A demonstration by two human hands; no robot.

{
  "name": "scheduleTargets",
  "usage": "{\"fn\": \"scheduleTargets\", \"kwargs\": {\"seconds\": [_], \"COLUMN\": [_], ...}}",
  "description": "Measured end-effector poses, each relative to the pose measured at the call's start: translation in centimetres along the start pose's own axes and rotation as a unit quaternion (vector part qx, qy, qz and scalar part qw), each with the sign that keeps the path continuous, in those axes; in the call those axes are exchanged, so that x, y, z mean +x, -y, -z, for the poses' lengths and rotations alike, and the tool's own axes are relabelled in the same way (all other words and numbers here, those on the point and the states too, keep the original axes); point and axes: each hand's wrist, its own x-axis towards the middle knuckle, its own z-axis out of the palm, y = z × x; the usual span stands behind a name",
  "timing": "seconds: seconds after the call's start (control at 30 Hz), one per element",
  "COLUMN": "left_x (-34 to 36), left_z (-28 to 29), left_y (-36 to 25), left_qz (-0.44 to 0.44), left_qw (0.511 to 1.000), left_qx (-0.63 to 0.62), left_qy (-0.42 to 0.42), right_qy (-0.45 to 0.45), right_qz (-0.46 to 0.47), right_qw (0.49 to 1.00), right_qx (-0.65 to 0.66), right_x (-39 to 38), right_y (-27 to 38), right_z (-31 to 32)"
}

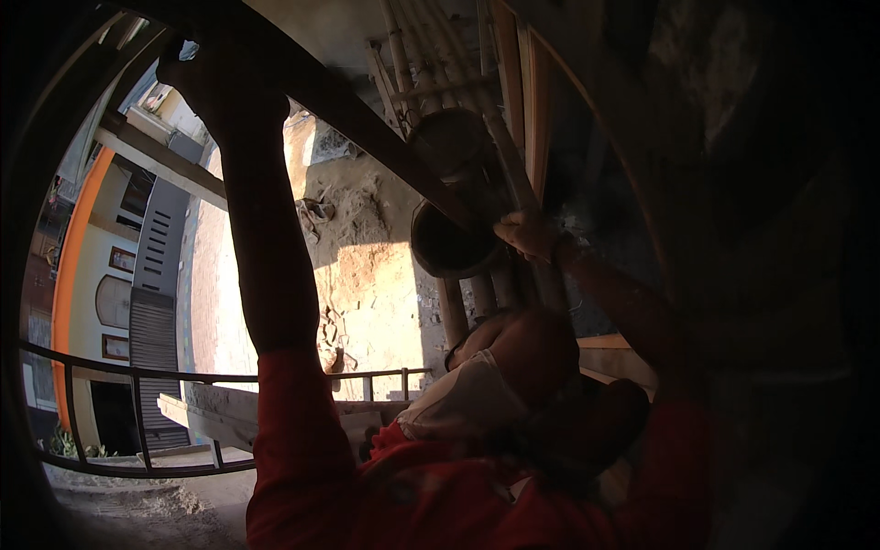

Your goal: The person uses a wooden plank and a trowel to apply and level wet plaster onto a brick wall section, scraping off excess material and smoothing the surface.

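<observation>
My left arm reaches up to the top left, and my left hand [188, 78], in deep shadow, is closed on something dark I cannot make out. Beside it a long dark board [357, 119] slants down to a dark bucket [440, 257], its lower end at the bucket's mouth. My right hand [522, 234] is closed at that bucket's right side, against the bamboo poles [513, 160]; whether it grips rim or pole is unclear. A second dark bucket [445, 137] rests farther up the poles. My bent leg [522, 357] shows at lower centre.
A metal railing [183, 374] crosses the lower left, with pale boards [197, 412] by it. Far below lies sunlit ground [362, 275] with scattered debris. A building [115, 257] with an orange band stands beyond at left. Wooden posts [536, 110] rise right of the poles.
</observation>
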Motion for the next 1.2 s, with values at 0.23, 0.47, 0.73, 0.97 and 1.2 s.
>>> {"fn": "scheduleTargets", "kwargs": {"seconds": [0.23,0.47,0.73,0.97,1.2], "left_x": [-3.2,-7.0,-9.8,-5.6,4.0], "left_z": [-0.9,2.8,5.1,6.6,7.5], "left_y": [3.3,5.8,5.8,6.8,7.0], "left_qz": [0.168,0.094,0.104,0.202,0.217], "left_qw": [0.942,0.986,0.957,0.93,0.834], "left_qx": [-0.28,-0.132,-0.263,-0.3,-0.49], "left_qy": [-0.08,-0.029,-0.065,-0.072,-0.132], "right_qy": [-0.143,-0.069,-0.025,-0.117,-0.166], "right_qz": [0.214,0.467,0.002,0.207,0.216], "right_qw": [0.966,0.879,0.999,0.971,0.959], "right_qx": [-0.009,-0.062,0.02,0.039,0.076], "right_x": [-6.3,-8.8,0.6,-4.1,-9.8], "right_y": [8.5,10.2,-2.0,-0.7,3.2], "right_z": [5.8,2.7,-2.4,4.4,6.7]}}
